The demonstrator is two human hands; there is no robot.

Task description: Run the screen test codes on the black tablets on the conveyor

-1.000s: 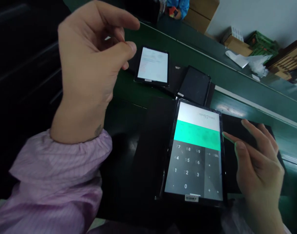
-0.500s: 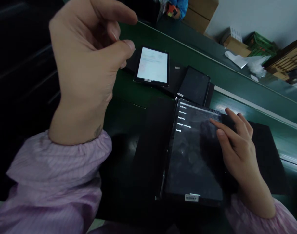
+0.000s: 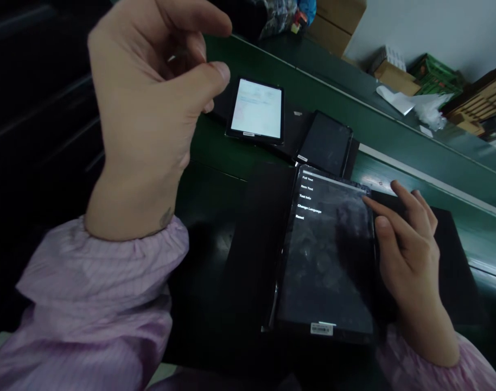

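The left hand (image 3: 142, 119) is half open above the tabletop (image 3: 215, 146), holding nothing. The right hand (image 3: 406, 260) is loosely open, one finger touching the dark tablet (image 3: 325, 255).

The left hand (image 3: 146, 108) is raised at left, wrist bent, fingers curled, thumb (image 3: 215, 73) directed right. The right hand (image 3: 411, 260) is at right, index finger (image 3: 380, 212) extended toward far left, remaining fingers arched. Both forearms enter from near, in pink striped cuffs (image 3: 97, 271).
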